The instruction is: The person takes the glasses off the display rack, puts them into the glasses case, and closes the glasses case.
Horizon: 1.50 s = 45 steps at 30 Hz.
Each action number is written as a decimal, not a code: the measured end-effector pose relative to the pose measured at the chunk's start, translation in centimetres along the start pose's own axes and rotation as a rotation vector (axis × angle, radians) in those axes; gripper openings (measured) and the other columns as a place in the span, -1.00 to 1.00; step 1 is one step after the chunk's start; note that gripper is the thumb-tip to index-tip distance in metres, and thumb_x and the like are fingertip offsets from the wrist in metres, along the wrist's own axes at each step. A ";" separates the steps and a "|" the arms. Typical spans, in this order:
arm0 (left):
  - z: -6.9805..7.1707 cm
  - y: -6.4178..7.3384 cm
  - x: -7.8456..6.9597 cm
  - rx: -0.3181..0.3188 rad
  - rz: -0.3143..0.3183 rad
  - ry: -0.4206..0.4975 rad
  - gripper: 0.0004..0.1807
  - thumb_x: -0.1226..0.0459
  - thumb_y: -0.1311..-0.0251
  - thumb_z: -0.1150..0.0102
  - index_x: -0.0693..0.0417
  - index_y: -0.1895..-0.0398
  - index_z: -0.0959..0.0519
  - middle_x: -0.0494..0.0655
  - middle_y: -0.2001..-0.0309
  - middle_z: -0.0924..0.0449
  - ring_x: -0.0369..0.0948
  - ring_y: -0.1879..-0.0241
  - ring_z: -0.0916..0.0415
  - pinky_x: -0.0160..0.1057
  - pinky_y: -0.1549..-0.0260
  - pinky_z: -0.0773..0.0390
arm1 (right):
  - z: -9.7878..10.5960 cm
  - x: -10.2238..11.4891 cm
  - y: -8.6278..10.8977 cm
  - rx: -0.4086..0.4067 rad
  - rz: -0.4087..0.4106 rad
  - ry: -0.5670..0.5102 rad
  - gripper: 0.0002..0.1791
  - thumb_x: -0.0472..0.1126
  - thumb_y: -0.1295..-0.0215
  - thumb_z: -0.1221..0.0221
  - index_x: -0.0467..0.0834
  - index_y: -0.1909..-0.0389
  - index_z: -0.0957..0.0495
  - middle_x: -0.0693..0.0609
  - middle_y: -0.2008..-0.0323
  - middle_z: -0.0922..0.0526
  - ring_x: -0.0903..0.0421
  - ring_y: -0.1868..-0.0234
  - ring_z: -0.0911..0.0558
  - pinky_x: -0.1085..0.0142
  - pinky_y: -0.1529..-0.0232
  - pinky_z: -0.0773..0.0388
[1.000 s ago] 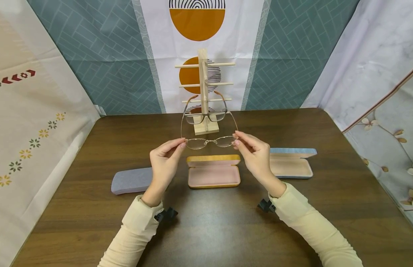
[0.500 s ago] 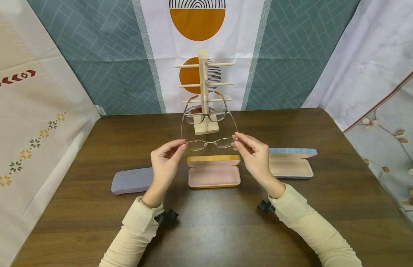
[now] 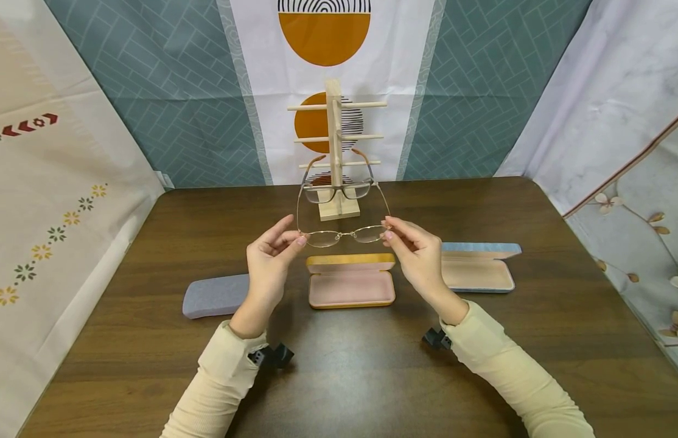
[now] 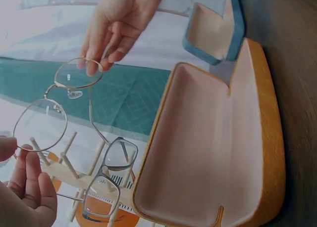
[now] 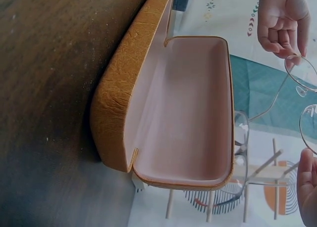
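Observation:
Both hands hold thin gold-rimmed eyeglasses [image 3: 345,234] in the air, temples unfolded and pointing away. My left hand [image 3: 269,261] pinches the left end of the frame between thumb and a bent finger, its index finger raised off it. At the other end, my right hand [image 3: 418,258] pinches the frame with thumb and fingertips. The left wrist view shows the left hand [image 4: 29,195] gripping one lens rim and the right hand [image 4: 121,26] the other. Below the eyeglasses lies an open yellow glasses case [image 3: 352,291] with pink lining.
A wooden glasses rack [image 3: 335,134] stands at the back, with dark-framed glasses [image 3: 338,193] on its low peg. A closed grey-blue case [image 3: 215,296] lies left on the brown table [image 3: 344,377]. An open light-blue case [image 3: 478,274] lies right.
My left index finger has lifted off the frame and straightened upward. The eyeglasses and my right hand stay nearly in place.

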State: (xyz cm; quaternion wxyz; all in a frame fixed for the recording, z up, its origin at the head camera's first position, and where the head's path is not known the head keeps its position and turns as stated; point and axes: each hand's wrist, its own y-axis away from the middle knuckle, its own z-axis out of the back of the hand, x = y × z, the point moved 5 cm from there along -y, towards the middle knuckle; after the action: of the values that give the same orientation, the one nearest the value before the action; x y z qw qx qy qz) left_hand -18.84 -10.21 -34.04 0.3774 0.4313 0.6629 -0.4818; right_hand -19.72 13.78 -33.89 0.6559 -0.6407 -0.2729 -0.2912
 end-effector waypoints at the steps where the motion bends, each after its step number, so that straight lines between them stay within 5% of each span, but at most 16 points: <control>1: 0.0 0.0 0.0 0.006 0.017 0.022 -0.51 0.64 -0.01 -0.11 0.47 -0.10 -0.37 -0.27 0.49 -0.64 -0.31 0.40 -0.60 -0.40 0.27 -0.52 | 0.0 0.1 0.0 -0.002 0.002 -0.001 -0.73 -0.60 -0.08 -0.12 -0.52 0.14 -0.51 -0.42 0.28 -0.56 0.22 0.37 -0.63 0.43 0.38 -0.56; 14: -0.1 0.5 -0.3 0.077 0.114 0.134 -0.51 0.68 -0.03 -0.01 0.55 -0.11 -0.30 -0.23 0.53 -0.63 -0.29 0.39 -0.61 -0.35 0.20 -0.52 | 0.3 0.9 0.5 -0.005 0.006 -0.051 -0.74 -0.61 -0.09 -0.11 -0.54 0.15 -0.51 -0.31 0.26 -0.61 0.19 0.38 -0.63 0.39 0.37 -0.57; 22: 0.1 0.7 -0.4 0.098 0.111 0.179 -0.54 0.69 0.00 -0.02 0.29 -0.01 -0.49 -0.17 0.51 -0.64 -0.25 0.39 -0.61 -0.34 0.24 -0.54 | 0.2 1.1 0.8 -0.002 0.007 -0.066 -0.74 -0.62 -0.07 -0.11 -0.57 0.16 -0.49 -0.18 0.25 -0.63 0.17 0.37 -0.64 0.39 0.38 -0.57; 30: 0.0 0.8 -0.4 0.093 0.124 0.143 -0.48 0.70 0.05 -0.04 0.51 -0.10 -0.34 -0.21 0.54 -0.63 -0.28 0.40 -0.60 -0.37 0.30 -0.54 | 0.2 1.1 0.9 -0.003 0.010 -0.054 -0.75 -0.64 -0.06 -0.11 -0.65 0.20 -0.45 -0.43 0.29 -0.55 0.18 0.39 -0.63 0.39 0.39 -0.57; 38: -0.1 0.8 -0.5 0.081 0.121 0.134 -0.50 0.70 0.03 -0.04 0.53 -0.09 -0.35 -0.21 0.54 -0.63 -0.29 0.43 -0.59 -0.38 0.29 -0.53 | 0.2 1.1 1.0 -0.008 0.013 -0.038 -0.75 -0.63 -0.05 -0.12 -0.60 0.18 -0.48 -0.15 0.26 -0.64 0.10 0.40 -0.64 0.38 0.41 -0.57; 45: -0.1 0.8 -0.3 0.090 0.124 0.132 -0.50 0.69 0.03 -0.04 0.51 -0.09 -0.36 -0.21 0.53 -0.63 -0.29 0.43 -0.59 -0.38 0.30 -0.53 | 0.2 1.0 1.0 -0.014 0.014 -0.067 -0.75 -0.64 -0.05 -0.11 -0.61 0.19 -0.47 -0.17 0.25 -0.64 0.15 0.39 -0.64 0.39 0.40 -0.57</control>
State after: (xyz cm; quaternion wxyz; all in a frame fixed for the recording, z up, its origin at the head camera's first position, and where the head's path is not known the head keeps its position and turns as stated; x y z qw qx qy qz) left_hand -18.00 -10.01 -33.97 0.3423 0.5189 0.6358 -0.4575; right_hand -18.25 13.97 -33.81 0.6439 -0.6567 -0.2879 -0.2670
